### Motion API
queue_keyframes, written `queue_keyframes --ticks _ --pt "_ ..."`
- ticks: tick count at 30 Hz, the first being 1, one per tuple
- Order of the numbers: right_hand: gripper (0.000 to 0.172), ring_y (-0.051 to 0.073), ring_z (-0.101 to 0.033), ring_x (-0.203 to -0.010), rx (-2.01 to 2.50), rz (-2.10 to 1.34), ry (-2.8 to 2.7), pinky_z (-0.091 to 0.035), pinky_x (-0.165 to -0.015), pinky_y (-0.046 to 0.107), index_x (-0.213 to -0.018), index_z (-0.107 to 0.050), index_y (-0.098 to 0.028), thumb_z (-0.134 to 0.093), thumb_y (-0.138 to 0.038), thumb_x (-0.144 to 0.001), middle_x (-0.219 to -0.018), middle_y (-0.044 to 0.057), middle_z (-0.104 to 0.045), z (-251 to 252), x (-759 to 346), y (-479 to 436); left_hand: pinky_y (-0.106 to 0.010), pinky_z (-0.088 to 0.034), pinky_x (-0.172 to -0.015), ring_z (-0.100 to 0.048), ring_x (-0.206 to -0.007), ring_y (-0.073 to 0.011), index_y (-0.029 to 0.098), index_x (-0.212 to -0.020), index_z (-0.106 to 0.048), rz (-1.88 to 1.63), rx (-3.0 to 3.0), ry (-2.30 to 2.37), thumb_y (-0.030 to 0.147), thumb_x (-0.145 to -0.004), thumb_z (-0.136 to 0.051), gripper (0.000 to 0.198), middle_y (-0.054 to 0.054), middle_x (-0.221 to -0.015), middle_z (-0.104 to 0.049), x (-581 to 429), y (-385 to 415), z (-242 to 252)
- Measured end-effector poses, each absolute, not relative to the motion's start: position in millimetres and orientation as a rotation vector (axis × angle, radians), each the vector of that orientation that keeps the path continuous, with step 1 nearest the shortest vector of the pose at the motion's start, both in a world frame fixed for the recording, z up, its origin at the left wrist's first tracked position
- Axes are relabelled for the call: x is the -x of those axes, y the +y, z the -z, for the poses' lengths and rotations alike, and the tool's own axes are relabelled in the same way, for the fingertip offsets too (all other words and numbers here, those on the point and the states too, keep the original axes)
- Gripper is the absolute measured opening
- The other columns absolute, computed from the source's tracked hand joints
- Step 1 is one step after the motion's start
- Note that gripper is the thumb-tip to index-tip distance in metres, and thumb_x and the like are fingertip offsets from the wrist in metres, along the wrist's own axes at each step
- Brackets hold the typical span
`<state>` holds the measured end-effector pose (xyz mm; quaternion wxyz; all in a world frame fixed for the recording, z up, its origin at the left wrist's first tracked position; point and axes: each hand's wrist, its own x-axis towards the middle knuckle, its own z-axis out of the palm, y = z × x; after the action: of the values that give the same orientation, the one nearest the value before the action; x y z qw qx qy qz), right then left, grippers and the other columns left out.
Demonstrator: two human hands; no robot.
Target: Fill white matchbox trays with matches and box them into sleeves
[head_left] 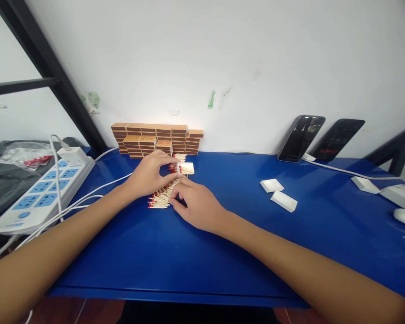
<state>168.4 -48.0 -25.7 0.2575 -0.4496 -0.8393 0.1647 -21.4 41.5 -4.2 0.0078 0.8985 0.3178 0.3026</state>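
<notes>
A heap of red-tipped matches lies on the blue table. My left hand is curled over the heap, its fingertips holding a small white matchbox tray with matches in it. Just right of the heap, my right hand rests on the table with its fingers pinched on matches at the heap's edge. Behind the hands, a stack of brown matchboxes stands against the wall.
Two white empty box trays lie to the right. Two dark phones lean on the wall, with white cables and chargers at far right. A white power strip with cables sits at left.
</notes>
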Motion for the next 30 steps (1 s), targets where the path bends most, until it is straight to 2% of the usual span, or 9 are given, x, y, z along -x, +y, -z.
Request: queue_keyframes --ticks 11,20,26,30 --pt "0.017 0.018 -0.062 -0.085 1.327 -0.312 -2.458 -0.04 -0.069 0.031 -0.102 -0.064 -0.015 -0.051 -0.026 -0.107 -0.117 0.011 -0.065 20 -170 -48 -0.042 -0.053 -0.085 -0.068 -0.098 -0.0275 0.021 -0.113 -0.077 -0.944 -2.797 0.992 0.054 -0.093 -0.07 0.039 -0.008 -0.102 -0.077 22 42 5" --pt "0.013 0.016 -0.06 -0.085 1.232 -0.416 -2.359 -0.04 -0.073 0.03 -0.097 -0.063 -0.017 -0.053 -0.021 -0.104 -0.111 0.006 -0.064 20 -172 -49 -0.042 -0.053 -0.089 -0.069 -0.102 -0.0279 0.022 -0.112 -0.077 -0.946 -2.803 0.983 0.052 -0.092 -0.071 0.037 -0.009 -0.109 -0.077 23 44 6" --pt "0.013 0.017 -0.061 -0.087 1.233 -0.408 -2.385 -0.04 -0.074 0.031 -0.097 -0.066 -0.016 -0.056 -0.021 -0.102 -0.107 0.006 -0.067 21 -164 -50 -0.043 -0.053 -0.092 -0.068 -0.099 -0.0269 0.023 -0.113 -0.076 -0.952 -2.777 0.998 0.055 -0.091 -0.071 0.039 -0.007 -0.102 -0.078 21 42 5" --pt "0.012 0.017 -0.061 -0.087 1.255 -0.399 -2.371 -0.041 -0.073 0.031 -0.099 -0.066 -0.016 -0.056 -0.022 -0.102 -0.108 0.007 -0.066 21 -162 -49 -0.043 -0.053 -0.092 -0.069 -0.1 -0.0275 0.023 -0.115 -0.076 -0.93 -2.789 1.02 0.054 -0.093 -0.07 0.039 -0.008 -0.105 -0.077 21 41 5"
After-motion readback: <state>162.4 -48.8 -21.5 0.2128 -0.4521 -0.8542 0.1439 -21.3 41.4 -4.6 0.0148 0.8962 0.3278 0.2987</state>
